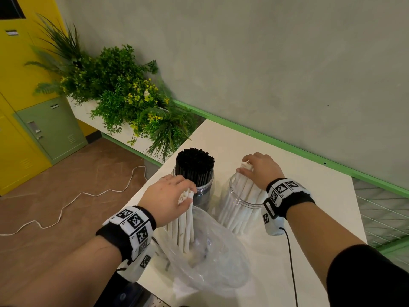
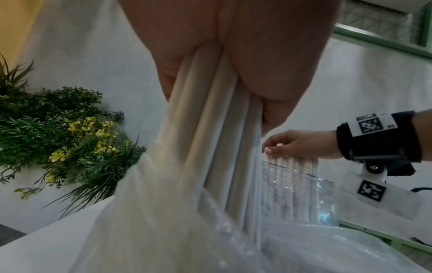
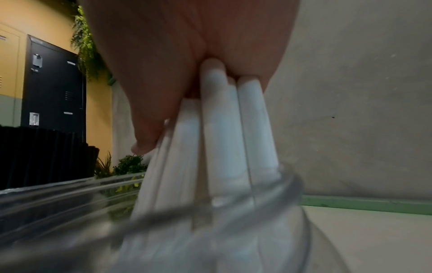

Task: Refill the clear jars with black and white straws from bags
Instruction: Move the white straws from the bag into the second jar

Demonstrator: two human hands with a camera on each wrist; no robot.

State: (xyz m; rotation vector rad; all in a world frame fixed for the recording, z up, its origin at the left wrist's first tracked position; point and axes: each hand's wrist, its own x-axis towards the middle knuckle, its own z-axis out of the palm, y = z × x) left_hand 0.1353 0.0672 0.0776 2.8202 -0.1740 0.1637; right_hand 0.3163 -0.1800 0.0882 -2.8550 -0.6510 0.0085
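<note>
From the head view, the left hand [image 1: 170,196] grips a near-upright bundle of white paper straws [image 1: 184,227] in the clear plastic bag [image 1: 212,262] at the table's [image 1: 309,218] near edge; the left wrist view shows the right hand [image 2: 301,146] gripping slanted white straws [image 2: 292,184] in the clear round jar [image 2: 325,199]; the right wrist view shows them crossing its rim.

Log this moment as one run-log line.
left hand: grips white straws in bag | right hand: holds white straws in clear jar | black-straw jar: full
</note>
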